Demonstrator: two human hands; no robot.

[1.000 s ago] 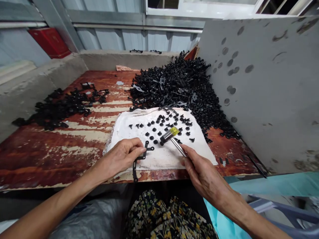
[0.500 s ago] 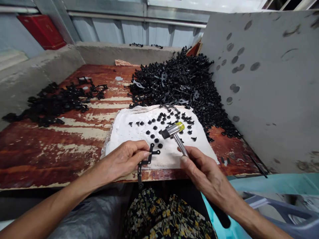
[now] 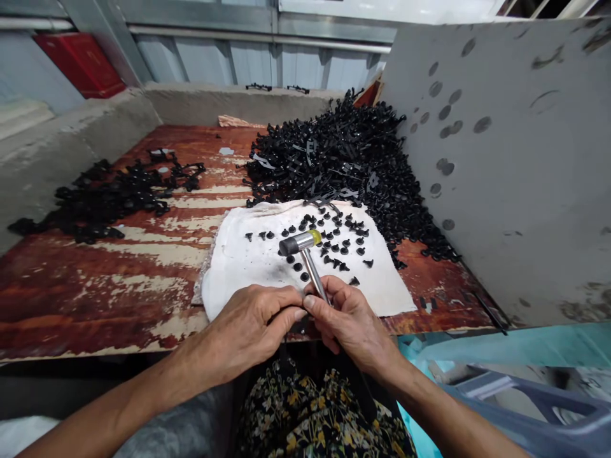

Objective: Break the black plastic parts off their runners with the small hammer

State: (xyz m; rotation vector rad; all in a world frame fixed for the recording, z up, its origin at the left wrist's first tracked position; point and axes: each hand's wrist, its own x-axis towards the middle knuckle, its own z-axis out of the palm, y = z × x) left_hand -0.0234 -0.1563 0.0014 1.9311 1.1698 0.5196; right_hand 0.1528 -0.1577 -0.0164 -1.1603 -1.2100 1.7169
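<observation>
My right hand (image 3: 348, 318) is closed around the shaft of a small mallet (image 3: 300, 242) with a black face, a metal head and a yellow face. The mallet head is raised above a white cloth (image 3: 238, 280). Close beside it, at the table's front edge, my left hand (image 3: 260, 315) pinches a black bracket, now mostly hidden by the fingers. The fingertips of both hands meet or nearly meet at the bracket. Small black round-headed plugs (image 3: 335, 248) lie scattered over the cloth just beyond the hands.
A large heap of black parts (image 3: 334, 152) rises behind the cloth. To the left lies a smaller pile of black brackets (image 3: 114, 197) on the worn red tabletop (image 3: 191, 254). A grey panel (image 3: 506, 178) stands along the right side.
My right hand has moved left with the mallet, up against my left hand. The black bracket has been drawn in and is now mostly covered by the fingers.
</observation>
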